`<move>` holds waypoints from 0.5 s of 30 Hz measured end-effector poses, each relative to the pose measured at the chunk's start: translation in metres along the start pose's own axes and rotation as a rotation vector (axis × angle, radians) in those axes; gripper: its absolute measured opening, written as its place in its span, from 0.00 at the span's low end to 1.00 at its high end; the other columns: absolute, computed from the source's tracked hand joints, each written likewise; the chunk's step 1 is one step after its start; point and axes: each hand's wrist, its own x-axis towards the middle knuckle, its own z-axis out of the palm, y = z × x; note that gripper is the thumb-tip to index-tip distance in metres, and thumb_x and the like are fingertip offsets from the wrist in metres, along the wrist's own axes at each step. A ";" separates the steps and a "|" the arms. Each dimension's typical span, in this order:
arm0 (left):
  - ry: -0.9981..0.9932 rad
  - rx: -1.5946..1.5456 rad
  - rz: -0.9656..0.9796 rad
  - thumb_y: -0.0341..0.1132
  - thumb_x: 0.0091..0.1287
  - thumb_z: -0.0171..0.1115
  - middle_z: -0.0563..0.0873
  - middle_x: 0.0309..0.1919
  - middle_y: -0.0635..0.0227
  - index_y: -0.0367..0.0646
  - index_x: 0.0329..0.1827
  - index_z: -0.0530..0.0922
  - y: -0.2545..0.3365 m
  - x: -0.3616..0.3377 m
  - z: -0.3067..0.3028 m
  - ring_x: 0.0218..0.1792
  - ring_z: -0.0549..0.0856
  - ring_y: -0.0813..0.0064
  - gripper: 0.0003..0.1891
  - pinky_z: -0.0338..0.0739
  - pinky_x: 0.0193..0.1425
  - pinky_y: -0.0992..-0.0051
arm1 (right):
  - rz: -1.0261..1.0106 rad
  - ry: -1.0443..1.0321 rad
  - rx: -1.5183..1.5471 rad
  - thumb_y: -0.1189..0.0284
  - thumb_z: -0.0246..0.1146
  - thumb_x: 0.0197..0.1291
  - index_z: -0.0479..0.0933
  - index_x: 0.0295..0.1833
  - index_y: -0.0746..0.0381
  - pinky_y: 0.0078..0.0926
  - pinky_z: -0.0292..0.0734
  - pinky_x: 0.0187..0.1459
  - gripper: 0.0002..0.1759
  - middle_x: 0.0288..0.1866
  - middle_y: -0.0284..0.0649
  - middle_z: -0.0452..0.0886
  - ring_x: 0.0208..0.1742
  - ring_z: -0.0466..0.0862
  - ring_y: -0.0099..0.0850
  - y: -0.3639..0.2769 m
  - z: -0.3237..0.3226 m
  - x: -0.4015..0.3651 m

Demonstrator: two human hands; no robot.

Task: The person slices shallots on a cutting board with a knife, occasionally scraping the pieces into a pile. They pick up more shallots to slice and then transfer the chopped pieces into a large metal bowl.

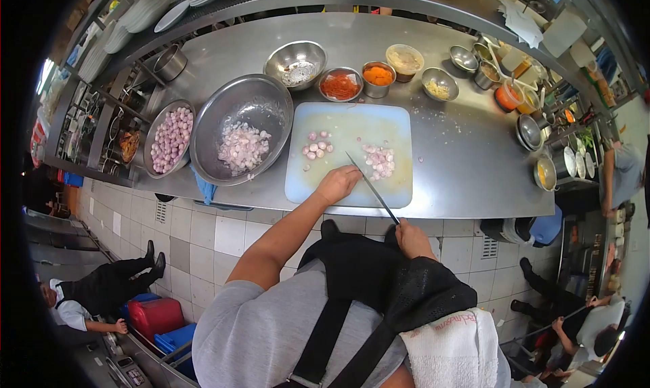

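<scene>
A knife (374, 190) is held in my right hand (414, 239), its blade slanting up and left over the cutting board (325, 114). On the board my left hand (340, 184) rests beside the blade, fingers curled together; what they hold is hidden. Whole peeled shallots (316, 147) lie on the board's left part, and cut pieces (380, 162) lie right of the knife tip. To the left, a large metal bowl (274, 110) holds chopped shallots (244, 148). Another bowl (151, 163) beyond it is full of whole shallots (172, 137).
Behind the board stand a metal bowl (296, 53), a bowl of red strips (340, 85), an orange-filled container (378, 75) and a small bowl (440, 83). Shelves (271, 5) run above the steel table (467, 171). People are at lower left (101, 290) and right (602, 327).
</scene>
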 end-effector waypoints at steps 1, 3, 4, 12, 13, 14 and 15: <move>0.007 -0.003 0.006 0.24 0.69 0.69 0.91 0.48 0.63 0.40 0.47 0.89 -0.001 0.000 0.000 0.48 0.92 0.57 0.07 0.90 0.53 0.60 | -0.006 -0.002 -0.003 0.64 0.60 0.80 0.79 0.57 0.62 0.69 0.83 0.50 0.13 0.39 0.62 0.90 0.44 0.90 0.67 0.000 -0.004 -0.001; 0.012 -0.001 0.010 0.24 0.69 0.70 0.91 0.47 0.62 0.41 0.48 0.90 -0.001 0.000 -0.002 0.48 0.92 0.57 0.07 0.90 0.53 0.61 | -0.012 0.006 0.007 0.64 0.60 0.81 0.79 0.56 0.62 0.69 0.82 0.49 0.13 0.38 0.62 0.90 0.44 0.89 0.67 -0.003 -0.011 -0.009; 0.033 -0.011 0.013 0.24 0.69 0.70 0.92 0.47 0.62 0.41 0.47 0.90 0.000 0.001 -0.003 0.48 0.92 0.56 0.07 0.90 0.53 0.61 | -0.017 0.007 0.006 0.64 0.60 0.81 0.79 0.56 0.62 0.69 0.82 0.49 0.13 0.38 0.62 0.90 0.44 0.89 0.67 0.004 -0.005 -0.005; 0.076 -0.102 0.002 0.24 0.68 0.72 0.92 0.47 0.61 0.40 0.46 0.89 -0.003 0.001 -0.001 0.47 0.92 0.56 0.06 0.90 0.53 0.61 | -0.055 -0.011 0.123 0.64 0.59 0.81 0.81 0.57 0.64 0.68 0.82 0.49 0.14 0.40 0.65 0.89 0.43 0.88 0.69 0.015 0.005 0.007; 0.074 -0.096 0.007 0.24 0.68 0.72 0.92 0.47 0.61 0.39 0.45 0.89 -0.003 0.001 -0.001 0.47 0.92 0.56 0.05 0.90 0.54 0.61 | -0.055 -0.013 0.120 0.64 0.59 0.81 0.81 0.57 0.64 0.68 0.82 0.49 0.14 0.40 0.65 0.89 0.43 0.88 0.69 0.015 0.002 0.007; 0.073 -0.090 0.010 0.24 0.68 0.72 0.92 0.47 0.60 0.39 0.45 0.89 -0.003 0.000 -0.001 0.47 0.92 0.56 0.05 0.90 0.54 0.61 | -0.054 -0.024 0.101 0.64 0.60 0.82 0.80 0.57 0.64 0.68 0.82 0.49 0.14 0.40 0.65 0.89 0.43 0.88 0.69 0.015 -0.001 0.007; 0.074 -0.092 0.006 0.24 0.68 0.72 0.92 0.47 0.60 0.39 0.45 0.89 -0.002 -0.001 -0.002 0.47 0.92 0.56 0.05 0.90 0.54 0.61 | -0.053 -0.035 0.083 0.64 0.60 0.82 0.80 0.57 0.65 0.68 0.81 0.49 0.15 0.40 0.65 0.89 0.44 0.88 0.69 0.011 -0.006 0.006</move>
